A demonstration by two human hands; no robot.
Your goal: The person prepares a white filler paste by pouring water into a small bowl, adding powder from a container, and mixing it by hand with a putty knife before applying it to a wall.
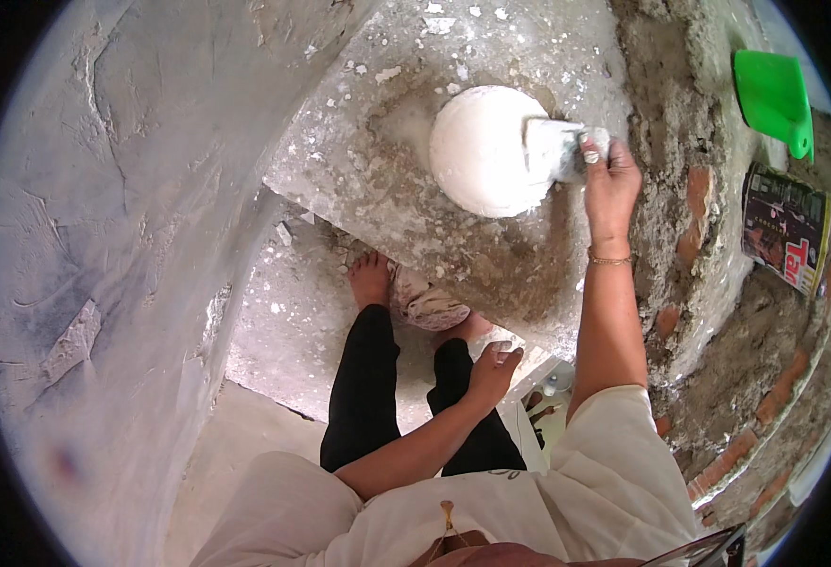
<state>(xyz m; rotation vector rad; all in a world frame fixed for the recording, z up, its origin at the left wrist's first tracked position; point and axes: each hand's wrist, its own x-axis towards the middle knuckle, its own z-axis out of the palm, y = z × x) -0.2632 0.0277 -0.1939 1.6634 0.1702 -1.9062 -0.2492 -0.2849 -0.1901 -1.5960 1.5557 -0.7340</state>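
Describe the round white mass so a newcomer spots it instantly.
Find the grey, speckled ledge at top centre. On it sits a round white mass, its right edge overlapped by the flat, whitish tool in the right hand. It is the ledge's only big, smooth white disc.

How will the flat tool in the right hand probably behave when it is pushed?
Its broad, flat face suggests the flat tool would slide rather than roll. White smears on it and on the right hand may make the grip slippery. Being held one-handed by its end, it is probably light; blur hides its stiffness.
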